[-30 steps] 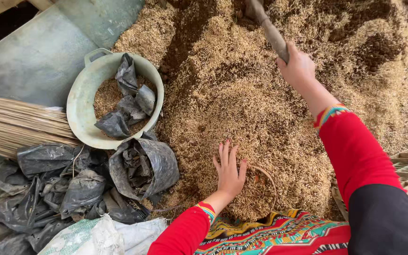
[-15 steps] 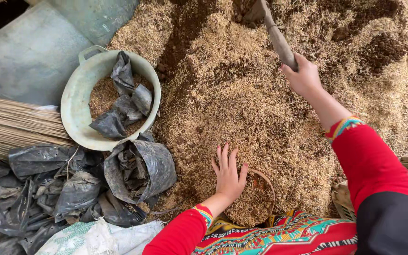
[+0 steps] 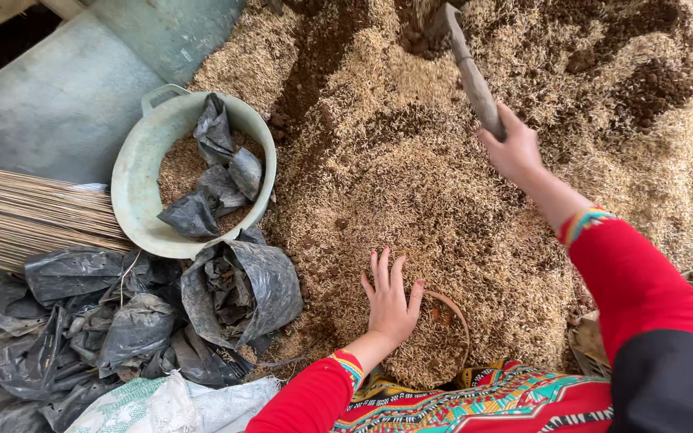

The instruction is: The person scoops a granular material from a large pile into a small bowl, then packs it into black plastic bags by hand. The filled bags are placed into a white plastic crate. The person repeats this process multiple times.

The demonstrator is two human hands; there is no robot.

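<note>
Husk-and-soil mix (image 3: pixel 443 200) — a loose tan heap with dark earth clumps toward 12 and 1 o'clock, spread across most of the floor in front of the person.

Right hand (image 3: pixel 513 148): fingers closed round the wooden handle (image 3: pixel 471 76) of a tool whose blade end is buried in the heap at 12 o'clock; the grip sits low on the shaft, the arm stretched forward, which suits dragging material back toward the body.

Left hand (image 3: pixel 391 301): open, fingers spread, palm down on the mix at 6 o'clock, holding nothing. It rests at the edge of a small round container (image 3: pixel 447 341), brimful of the same mix, wedged just in front of the person's patterned clothing — near enough to be filled by hand.

Basin (image 3: pixel 142 172): pale green, handled, at 9 o'clock just beside the heap; holds some mix and a few crumpled black bags.

Black plastic bags (image 3: pixel 106 321): a slack pile at 8 o'clock, one (image 3: pixel 242 289) gaping open against the heap's edge.

Bundle of thin sticks (image 3: pixel 26 216): lying flat at 9 o'clock, partly under the basin's rim.

White woven sack (image 3: pixel 162 405): at 7 o'clock, crumpled.
</note>
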